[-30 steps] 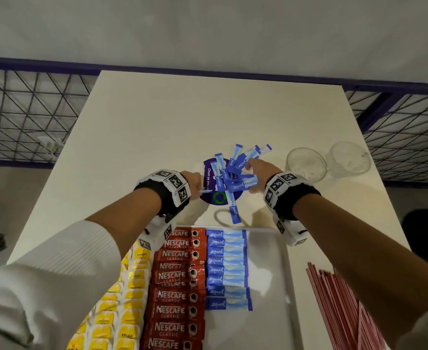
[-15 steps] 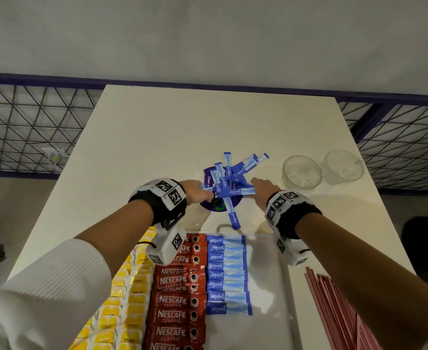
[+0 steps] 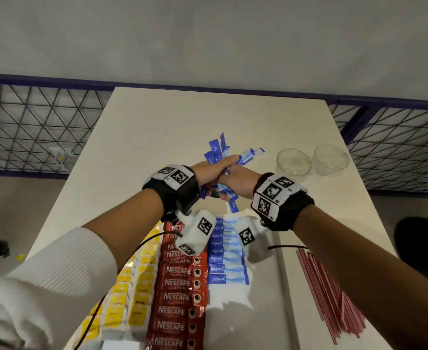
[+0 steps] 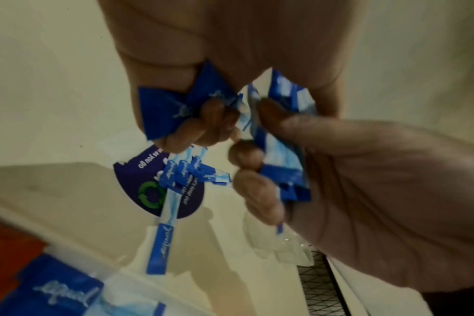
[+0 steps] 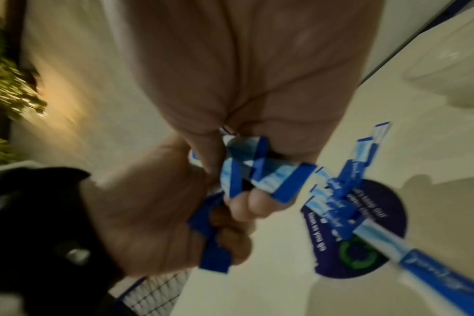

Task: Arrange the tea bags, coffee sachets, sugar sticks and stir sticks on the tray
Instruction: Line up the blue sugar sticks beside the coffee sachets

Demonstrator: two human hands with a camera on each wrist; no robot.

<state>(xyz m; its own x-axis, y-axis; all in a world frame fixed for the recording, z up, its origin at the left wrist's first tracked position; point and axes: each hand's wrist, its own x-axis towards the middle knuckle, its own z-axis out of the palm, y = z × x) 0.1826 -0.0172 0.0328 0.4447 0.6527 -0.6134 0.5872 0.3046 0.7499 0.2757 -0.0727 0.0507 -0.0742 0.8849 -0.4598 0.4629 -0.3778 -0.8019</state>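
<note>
On the tray (image 3: 266,311) we logged, from left to right, yellow tea bags (image 3: 134,294), red coffee sachets (image 3: 179,296) and blue sugar sticks (image 3: 227,258). Beyond it our left hand (image 3: 208,170) and right hand (image 3: 235,183) together clutched a bunch of sugar sticks (image 3: 218,152) above the table (image 3: 157,137). Red stir sticks (image 3: 334,299) lay right of the tray.

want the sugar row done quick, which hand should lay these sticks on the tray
Right, likely. The left hand and right hand both grip the sticks, but the bare tray beside the sugar row lies on the right; the left arm crosses the coffee sachets.
</note>
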